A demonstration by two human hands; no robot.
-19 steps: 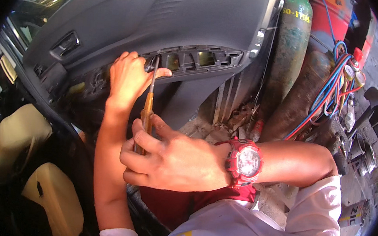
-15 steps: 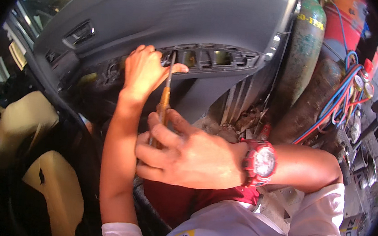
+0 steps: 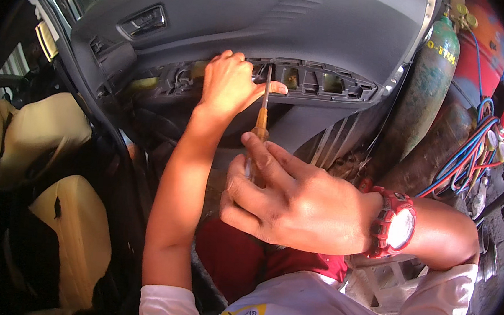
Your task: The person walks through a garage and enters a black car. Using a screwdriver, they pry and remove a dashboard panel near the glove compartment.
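Orange-handled screwdriver (image 3: 260, 122) is gripped tight in the right hand (image 3: 287, 199), tip up at the open slot in the grey door panel (image 3: 333, 27). Left hand (image 3: 228, 84) holds the slot's edge, thumb touching the shaft. Green gas cylinder (image 3: 426, 88) stands just beside.

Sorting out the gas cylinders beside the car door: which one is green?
The upright green cylinder nearest the door panel; the one beside it is dark and rusty brown, with hoses draped across it.
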